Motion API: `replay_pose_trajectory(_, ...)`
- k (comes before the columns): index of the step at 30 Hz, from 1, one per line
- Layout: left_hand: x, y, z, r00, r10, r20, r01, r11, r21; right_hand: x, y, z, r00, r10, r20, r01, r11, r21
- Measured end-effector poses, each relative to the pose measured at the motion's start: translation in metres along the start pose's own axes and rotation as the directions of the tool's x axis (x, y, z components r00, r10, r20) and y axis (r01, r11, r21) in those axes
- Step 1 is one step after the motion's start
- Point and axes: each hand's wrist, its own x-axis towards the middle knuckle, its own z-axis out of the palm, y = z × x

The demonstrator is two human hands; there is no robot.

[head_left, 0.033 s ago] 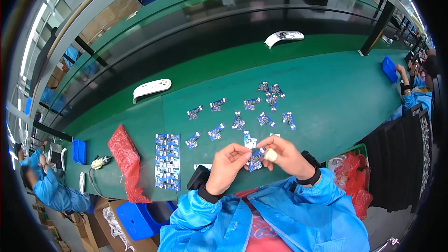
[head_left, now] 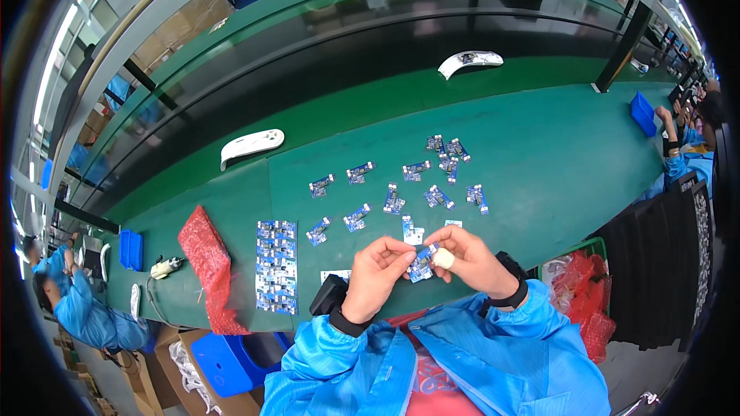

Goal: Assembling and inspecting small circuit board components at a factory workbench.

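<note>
Close to the bench's front edge, my left hand (head_left: 376, 276) and my right hand (head_left: 472, 263) hold a small blue circuit board (head_left: 420, 266) between them. My left thumb and fingers pinch its left side; my right fingers grip the right side, and a white finger cover (head_left: 443, 258) shows on that hand. Just beyond my fingertips lies a board showing white parts (head_left: 413, 233). Another pale board (head_left: 333, 275) is partly hidden beside my left hand. Several loose blue circuit boards (head_left: 394, 199) are spread over the green bench (head_left: 339, 139) farther off.
Left of my hands lie a panel of joined boards (head_left: 276, 268) and a red bubble-wrap bag (head_left: 206, 258). Beyond are a corded hand tool (head_left: 166, 267) and a blue bin (head_left: 131, 251). White curved casings (head_left: 251, 145) rest at the back. Co-workers (head_left: 89, 304) sit at both sides.
</note>
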Motion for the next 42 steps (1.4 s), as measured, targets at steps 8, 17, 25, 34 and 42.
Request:
replay_pose_trajectory(8,-0.01,-0.012,0.01,0.999,-0.02,-0.033,0.019,0.999,-0.031,0.001,0.023,0.001,0.998,0.029,-0.052,-0.03,0.999,-0.012)
replay_pose_trajectory(17,-0.013,-0.029,0.006,0.957,-0.169,0.236,0.239,0.92,-0.311,-0.015,0.024,0.012,0.977,-0.143,-0.16,0.096,0.958,-0.269)
replay_pose_trajectory(25,-0.006,-0.044,0.029,0.867,-0.223,0.445,0.409,0.829,-0.381,-0.056,0.019,0.003,0.95,-0.178,-0.255,0.121,0.967,-0.226)
replay_pose_trajectory(34,-0.009,-0.043,0.061,0.904,-0.226,0.362,0.312,0.93,-0.197,-0.132,0.02,-0.043,0.694,-0.298,-0.655,0.03,0.922,-0.387)
replay_pose_trajectory(42,0.002,-0.026,0.055,0.965,-0.139,0.222,0.114,0.986,0.12,-0.272,0.066,-0.134,0.373,-0.539,-0.755,-0.868,0.085,-0.489)
